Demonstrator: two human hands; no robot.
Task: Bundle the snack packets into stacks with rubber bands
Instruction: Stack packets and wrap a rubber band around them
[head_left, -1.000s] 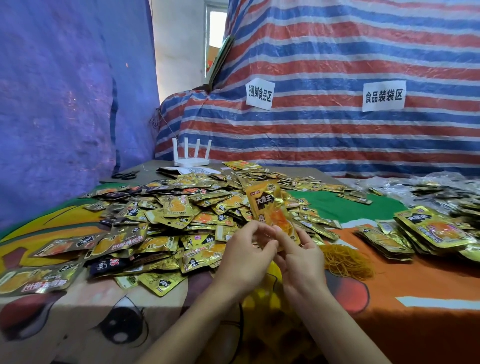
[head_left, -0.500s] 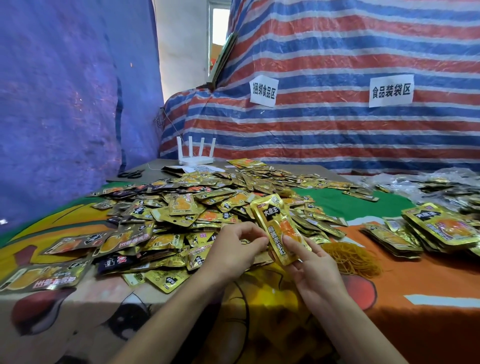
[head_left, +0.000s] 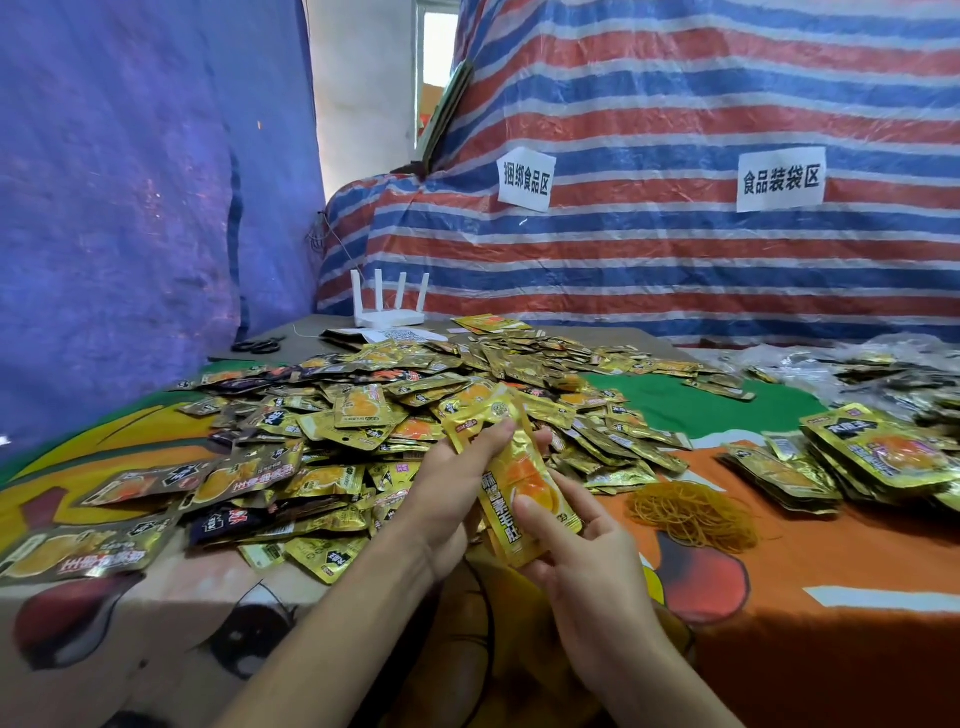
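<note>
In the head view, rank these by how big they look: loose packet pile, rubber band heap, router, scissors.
1. loose packet pile
2. rubber band heap
3. router
4. scissors
Router and scissors lie farther back, so real sizes may differ.

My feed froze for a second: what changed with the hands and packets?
The held packets went from upright to tilted back, top end away from the person. The left hand moved up from their lower end to grip the upper part; the right hand holds the lower end, thumb on top. The rubber bands, the loose pile and the stacks on the right stayed put.
</note>
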